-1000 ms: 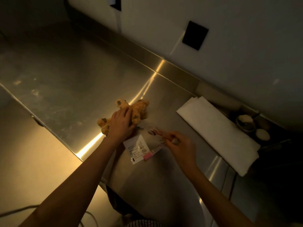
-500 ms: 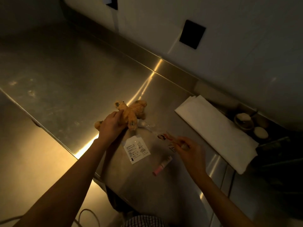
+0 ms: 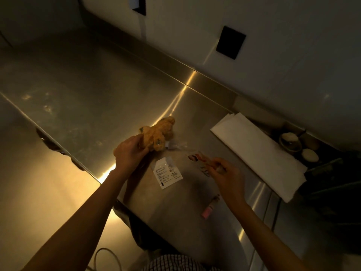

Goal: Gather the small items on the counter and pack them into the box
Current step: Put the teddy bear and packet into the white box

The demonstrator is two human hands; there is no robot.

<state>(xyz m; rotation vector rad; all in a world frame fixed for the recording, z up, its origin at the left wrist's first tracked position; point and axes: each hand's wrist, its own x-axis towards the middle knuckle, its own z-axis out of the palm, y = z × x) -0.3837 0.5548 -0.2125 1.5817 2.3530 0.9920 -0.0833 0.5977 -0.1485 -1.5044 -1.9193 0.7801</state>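
Lowest in the frame, right of centre, a small pink tube (image 3: pixel 210 207) lies on the steel counter (image 3: pixel 82 90). Just above it, my right hand (image 3: pixel 224 173) pinches a thin printed packet (image 3: pixel 197 160) between curled fingers. Left of that hand, at centre, a white sachet (image 3: pixel 167 172) lies flat. My left hand (image 3: pixel 130 151) grips the lower end of a small tan plush bear (image 3: pixel 158 133). A clear wrapper (image 3: pixel 174 145) lies just right of the bear. At right, a folded white cloth (image 3: pixel 257 153) stretches diagonally, with two small round dishes (image 3: pixel 291 140) beyond it by the wall.
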